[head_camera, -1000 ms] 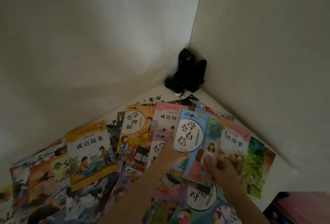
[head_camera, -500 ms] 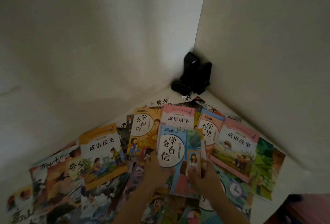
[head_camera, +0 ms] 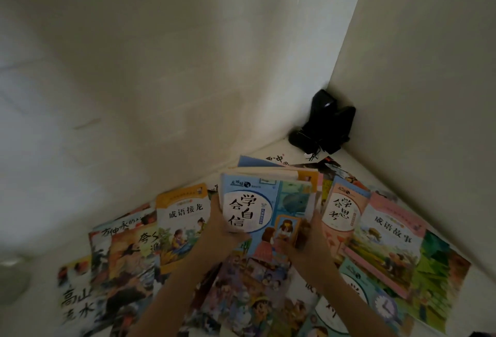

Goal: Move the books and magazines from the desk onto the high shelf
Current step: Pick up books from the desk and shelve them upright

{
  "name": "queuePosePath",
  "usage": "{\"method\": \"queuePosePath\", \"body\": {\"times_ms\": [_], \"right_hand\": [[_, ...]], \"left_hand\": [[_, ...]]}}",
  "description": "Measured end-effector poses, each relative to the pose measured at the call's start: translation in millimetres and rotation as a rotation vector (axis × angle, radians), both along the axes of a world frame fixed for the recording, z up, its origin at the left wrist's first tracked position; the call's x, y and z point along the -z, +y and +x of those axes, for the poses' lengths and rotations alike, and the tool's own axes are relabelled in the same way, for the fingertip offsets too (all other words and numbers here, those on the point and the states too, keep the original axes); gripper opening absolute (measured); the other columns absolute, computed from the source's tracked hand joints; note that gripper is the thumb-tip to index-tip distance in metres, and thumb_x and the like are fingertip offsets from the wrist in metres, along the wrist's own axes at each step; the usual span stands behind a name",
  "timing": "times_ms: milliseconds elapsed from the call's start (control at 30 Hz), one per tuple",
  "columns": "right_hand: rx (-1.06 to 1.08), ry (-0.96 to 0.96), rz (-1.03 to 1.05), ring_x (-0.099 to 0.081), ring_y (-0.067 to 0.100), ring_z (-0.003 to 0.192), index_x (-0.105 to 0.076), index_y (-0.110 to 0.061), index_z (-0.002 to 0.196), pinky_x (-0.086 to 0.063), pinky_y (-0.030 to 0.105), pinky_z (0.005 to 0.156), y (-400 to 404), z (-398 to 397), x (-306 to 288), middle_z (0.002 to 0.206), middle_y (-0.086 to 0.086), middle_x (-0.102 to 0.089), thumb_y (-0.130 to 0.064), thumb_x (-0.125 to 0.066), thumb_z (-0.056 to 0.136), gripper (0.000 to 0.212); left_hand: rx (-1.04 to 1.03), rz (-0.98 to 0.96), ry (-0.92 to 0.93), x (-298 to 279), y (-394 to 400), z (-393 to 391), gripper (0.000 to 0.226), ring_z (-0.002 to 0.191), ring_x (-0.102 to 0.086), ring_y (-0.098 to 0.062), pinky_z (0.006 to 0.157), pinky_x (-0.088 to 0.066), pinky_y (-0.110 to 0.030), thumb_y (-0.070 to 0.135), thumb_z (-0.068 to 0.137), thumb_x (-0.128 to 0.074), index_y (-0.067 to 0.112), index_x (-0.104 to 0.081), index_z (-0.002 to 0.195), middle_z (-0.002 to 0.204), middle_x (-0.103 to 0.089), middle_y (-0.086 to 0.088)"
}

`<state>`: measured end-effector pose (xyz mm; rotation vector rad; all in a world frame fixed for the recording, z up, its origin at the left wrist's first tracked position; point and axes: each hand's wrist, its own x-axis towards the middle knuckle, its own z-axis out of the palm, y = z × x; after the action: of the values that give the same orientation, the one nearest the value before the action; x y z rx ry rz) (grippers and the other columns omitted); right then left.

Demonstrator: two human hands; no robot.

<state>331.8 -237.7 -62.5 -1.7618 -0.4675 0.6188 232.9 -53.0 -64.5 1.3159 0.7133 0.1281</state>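
Many colourful children's books lie spread over a white surface (head_camera: pixel 456 232) in a wall corner. Both hands hold up a small stack of books (head_camera: pixel 265 202) with a light blue cover on top. My left hand (head_camera: pixel 224 225) grips the stack's left edge, thumb on the cover. My right hand (head_camera: pixel 306 240) grips its lower right edge. Around the stack lie an orange-topped book (head_camera: pixel 182 218) to the left, a pink and blue book (head_camera: pixel 343 207) to the right, and a pink-topped book (head_camera: pixel 389 234) further right.
A black device (head_camera: pixel 327 124) with a cable stands in the corner where the two white walls meet. More books overlap at the lower left (head_camera: pixel 120 269) and lower right (head_camera: pixel 375 304). A grey round object (head_camera: pixel 10 277) shows at the left edge.
The blue-covered book moved left over other books, and more books are now gathered beneath it as a stack. Both hands lifted its far end off the spread.
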Motion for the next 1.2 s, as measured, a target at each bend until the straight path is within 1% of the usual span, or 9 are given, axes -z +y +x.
{"method": "queuePosePath", "body": {"times_ms": [100, 200, 300, 433, 600, 733, 833, 967, 1200], "right_hand": [[-0.019, 0.034, 0.008, -0.065, -0.004, 0.087, -0.01, -0.035, 0.146, -0.055, 0.018, 0.07, 5, -17, 12, 0.102, -0.01, -0.062, -0.009, -0.075, 0.079, 0.097], [-0.083, -0.026, -0.041, -0.066, 0.006, 0.078, -0.032, -0.015, 0.144, -0.056, 0.023, 0.068, 1, -38, 25, 0.088, 0.005, -0.063, -0.032, -0.071, 0.074, 0.081], [0.001, 0.114, -0.026, -0.07, 0.021, 0.087, -0.05, -0.023, 0.128, -0.06, 0.031, 0.07, 12, -49, 32, 0.098, 0.016, -0.069, -0.015, -0.056, 0.095, 0.034], [0.14, 0.17, 0.106, -0.069, 0.004, 0.091, -0.036, -0.017, 0.14, -0.057, 0.018, 0.066, 24, -56, 33, 0.119, 0.0, -0.062, 0.015, -0.053, 0.088, 0.063], [0.127, 0.097, -0.03, -0.064, 0.016, 0.108, -0.034, -0.017, 0.142, -0.055, 0.043, 0.088, 18, -61, 50, 0.121, -0.008, -0.063, -0.025, -0.082, 0.072, 0.086], [0.116, -0.057, -0.116, -0.051, -0.012, 0.109, -0.026, -0.016, 0.144, -0.047, 0.009, 0.088, 22, -62, 52, 0.128, -0.016, -0.049, -0.005, -0.067, 0.085, 0.072], [0.114, -0.098, -0.12, -0.056, -0.004, 0.107, -0.03, -0.017, 0.142, -0.054, 0.026, 0.089, 23, -58, 40, 0.123, -0.011, -0.056, -0.019, -0.074, 0.079, 0.077], [0.008, -0.054, -0.033, -0.064, 0.022, 0.103, -0.039, -0.019, 0.133, -0.056, 0.046, 0.086, 41, -49, -4, 0.11, -0.005, -0.064, -0.023, -0.078, 0.076, 0.069], [-0.383, -0.272, 0.184, -0.067, 0.01, 0.102, -0.035, -0.02, 0.143, -0.059, 0.029, 0.077, 132, -107, -134, 0.125, -0.006, -0.061, -0.018, -0.069, 0.086, 0.066]], "left_hand": [[-0.081, -0.103, -0.023, 13, 0, -21, 0.103, 0.119, -0.053, -0.023, 0.098, -0.047, -0.032, 0.009, 0.066, -0.086, 0.021, -0.023, 0.148, 0.136, -0.05, -0.009], [0.074, 0.126, 0.002, 28, -2, -39, 0.118, 0.112, -0.057, -0.036, 0.073, -0.059, -0.042, 0.03, 0.045, -0.096, 0.017, -0.034, 0.145, 0.131, -0.054, -0.017], [0.037, 0.106, -0.084, 35, -11, -39, 0.095, 0.103, -0.062, -0.01, 0.074, -0.057, -0.027, 0.0, 0.066, -0.084, 0.026, -0.028, 0.138, 0.13, -0.053, -0.009], [-0.047, 0.123, -0.233, 34, -13, -38, 0.079, 0.104, -0.065, -0.012, 0.078, -0.058, -0.031, -0.03, 0.074, -0.058, 0.02, -0.033, 0.129, 0.132, -0.047, -0.019], [0.084, -0.038, -0.233, 51, -5, -47, 0.077, 0.115, -0.061, -0.017, 0.087, -0.055, -0.031, -0.016, 0.08, -0.063, 0.018, -0.028, 0.139, 0.136, -0.045, -0.022], [0.119, -0.067, -0.258, 65, -1, -50, 0.083, 0.131, -0.047, -0.019, 0.097, -0.05, -0.035, -0.009, 0.083, -0.063, 0.023, -0.019, 0.147, 0.152, -0.027, -0.016], [0.061, -0.069, -0.291, 54, -1, -51, 0.077, 0.12, -0.058, -0.02, 0.091, -0.054, -0.036, 0.0, 0.072, -0.073, 0.024, -0.035, 0.135, 0.137, -0.047, -0.01], [-0.048, 0.013, -0.274, 11, 13, -68, 0.075, 0.115, -0.061, -0.012, 0.085, -0.055, -0.029, 0.002, 0.07, -0.08, 0.02, -0.041, 0.132, 0.13, -0.054, -0.003], [-0.438, 0.447, -0.308, -122, 56, -164, 0.062, 0.111, -0.06, -0.003, 0.08, -0.055, -0.02, 0.019, 0.087, -0.067, 0.029, -0.037, 0.14, 0.124, -0.059, 0.013]]}}
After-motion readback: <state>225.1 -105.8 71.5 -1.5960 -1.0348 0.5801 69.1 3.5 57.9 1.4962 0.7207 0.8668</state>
